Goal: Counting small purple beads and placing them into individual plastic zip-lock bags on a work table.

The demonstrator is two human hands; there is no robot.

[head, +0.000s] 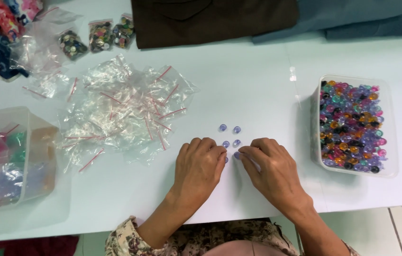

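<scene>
Several small translucent purple buttons (230,136) lie in a little cluster on the white table (248,85). My left hand (198,166) rests palm down just below them, its fingertips touching a button at the lower left of the cluster. My right hand (269,166) lies beside it, fingers curled, with the fingertips pinching a purple button (237,155) at the cluster's lower edge. The two hands almost meet at the fingertips.
A clear tub of mixed coloured buttons (352,125) stands at the right. A heap of small empty zip bags (125,109) lies left of centre. A clear box with filled bags (9,159) sits far left. Bagged buttons (99,35) and folded fabrics (210,19) lie at the back.
</scene>
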